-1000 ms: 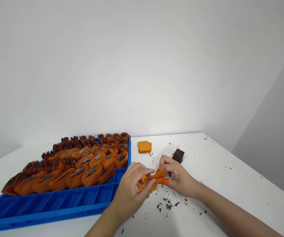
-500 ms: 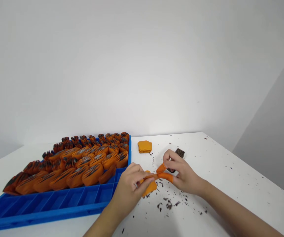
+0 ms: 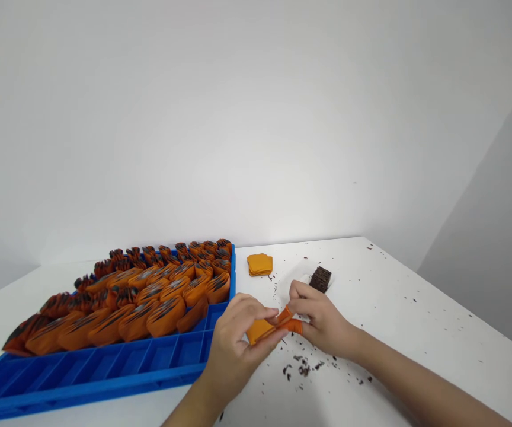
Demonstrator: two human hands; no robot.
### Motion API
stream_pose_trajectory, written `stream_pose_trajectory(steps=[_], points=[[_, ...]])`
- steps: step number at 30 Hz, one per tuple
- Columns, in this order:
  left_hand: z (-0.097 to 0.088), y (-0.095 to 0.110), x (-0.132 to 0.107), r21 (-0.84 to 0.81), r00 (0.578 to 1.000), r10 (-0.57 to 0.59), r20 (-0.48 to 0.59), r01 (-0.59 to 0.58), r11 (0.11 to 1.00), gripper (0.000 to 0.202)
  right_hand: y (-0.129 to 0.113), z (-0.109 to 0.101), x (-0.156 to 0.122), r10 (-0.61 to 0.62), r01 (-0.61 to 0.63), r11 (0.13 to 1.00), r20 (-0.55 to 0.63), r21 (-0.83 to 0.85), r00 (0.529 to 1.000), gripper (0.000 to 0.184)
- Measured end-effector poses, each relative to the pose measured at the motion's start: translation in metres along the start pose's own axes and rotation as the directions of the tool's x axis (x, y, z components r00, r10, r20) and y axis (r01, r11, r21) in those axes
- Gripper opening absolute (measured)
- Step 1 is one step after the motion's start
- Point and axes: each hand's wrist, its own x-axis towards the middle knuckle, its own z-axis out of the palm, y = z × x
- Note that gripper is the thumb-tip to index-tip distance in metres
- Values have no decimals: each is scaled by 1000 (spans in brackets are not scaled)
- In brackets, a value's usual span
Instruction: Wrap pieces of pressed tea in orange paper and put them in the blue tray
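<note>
My left hand (image 3: 238,338) pinches a small orange paper wrapper (image 3: 258,330) between thumb and fingers. My right hand (image 3: 322,320), with orange finger cots (image 3: 292,326) on thumb and forefinger, grips the wrapper's right end. The fingertips of both hands nearly meet there and partly hide it, so I cannot tell whether anything is inside. Beyond my right hand, a stack of dark brown strips (image 3: 320,279) sits on a clear plastic sheet (image 3: 298,274). A stack of flat orange wrappers (image 3: 260,264) lies farther back.
At the left stands a blue compartment tray (image 3: 118,384). Bundles of orange wrappers with dark edges (image 3: 167,317) fill its back rows; its front compartments show bare blue. Dark crumbs (image 3: 303,367) are scattered over the white table (image 3: 398,296). A pale wall (image 3: 256,118) rises behind.
The orange wrapper has tilted up between my hands. My right hand has shifted slightly left and down, its fingers now closer to my left fingertips, uncovering more of the dark strips.
</note>
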Motion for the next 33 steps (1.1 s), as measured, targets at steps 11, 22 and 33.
stream_pose_trajectory(steps=[11,22,33], points=[[-4,8,1,-164,940,-254,226,294,942,15,-2,7,0,62,-66,971,24,231,998,46],[1,-16,-7,-144,992,34,125,-16,990,19,6,-26,8,13,-26,996,142,85,990,39],[8,-15,-13,-25,973,-147,178,154,988,35,42,-58,9,474,-421,748,-31,-512,880,18]])
